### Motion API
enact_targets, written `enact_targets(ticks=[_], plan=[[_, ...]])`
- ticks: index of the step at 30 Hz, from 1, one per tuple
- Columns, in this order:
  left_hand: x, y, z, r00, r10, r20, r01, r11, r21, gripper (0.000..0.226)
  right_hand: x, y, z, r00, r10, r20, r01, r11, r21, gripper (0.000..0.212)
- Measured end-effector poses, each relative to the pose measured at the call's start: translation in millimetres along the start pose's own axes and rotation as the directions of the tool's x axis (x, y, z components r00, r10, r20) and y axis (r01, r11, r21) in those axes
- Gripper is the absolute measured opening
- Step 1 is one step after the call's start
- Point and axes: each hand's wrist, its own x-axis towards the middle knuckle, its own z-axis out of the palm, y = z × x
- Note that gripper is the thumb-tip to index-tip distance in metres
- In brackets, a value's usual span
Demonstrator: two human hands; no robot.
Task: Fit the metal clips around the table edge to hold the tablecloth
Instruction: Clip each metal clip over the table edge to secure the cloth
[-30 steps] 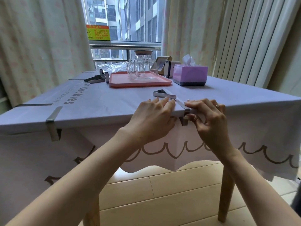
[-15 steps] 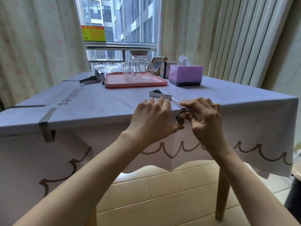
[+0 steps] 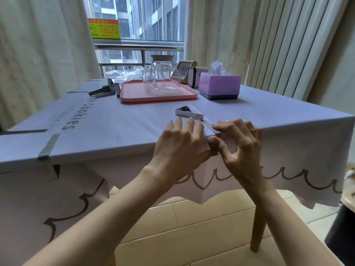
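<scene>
A lilac tablecloth covers the table and hangs over its near edge. A metal clip straddles that edge between my hands. My right hand pinches it, fingers on its top strip and thumb against its front below the edge. My left hand lies flat over the cloth and edge just left of the clip, its thumb reaching under toward the clip's lower leg. A loose clip lies on the cloth just behind. Another clip is fitted on the near edge far left. Several spare clips lie at the back left.
A pink tray with a glass jug stands at the back. A purple tissue box sits to its right, small frames behind it. Curtains and a window lie beyond. A wooden table leg stands below right.
My hands stay at the clip on the edge. My right thumb has shifted against the clip's front. The view has tilted slightly.
</scene>
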Motion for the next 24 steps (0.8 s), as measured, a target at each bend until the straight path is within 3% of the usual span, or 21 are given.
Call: enact_targets(ticks=[10,16,21,24], plan=[[4.5,7.8,-6.4,0.980,-0.107,0.166,0.124,0.988,-0.097,0.066,6.8,-6.0,-19.1,0.981,0.102,0.168,-0.100,0.995,-0.016,0.028],[7.8,13.2,-15.9,0.934,-0.134,0.332,0.192,0.970,-0.147,0.061,14.2,-13.3,-28.6,0.943,0.189,0.275,-0.194,0.981,-0.008,0.024],[10.5,15.4,-35.9,0.831,-0.165,0.532,0.309,0.931,-0.193,0.067,24.5,-22.0,-40.9,0.858,0.273,0.436,-0.273,0.960,-0.063,0.031],[11.5,7.5,-48.8,0.773,-0.091,0.628,0.282,0.936,-0.211,0.079,35.2,-28.4,-54.0,0.746,0.282,0.603,-0.275,0.956,-0.107,0.040]])
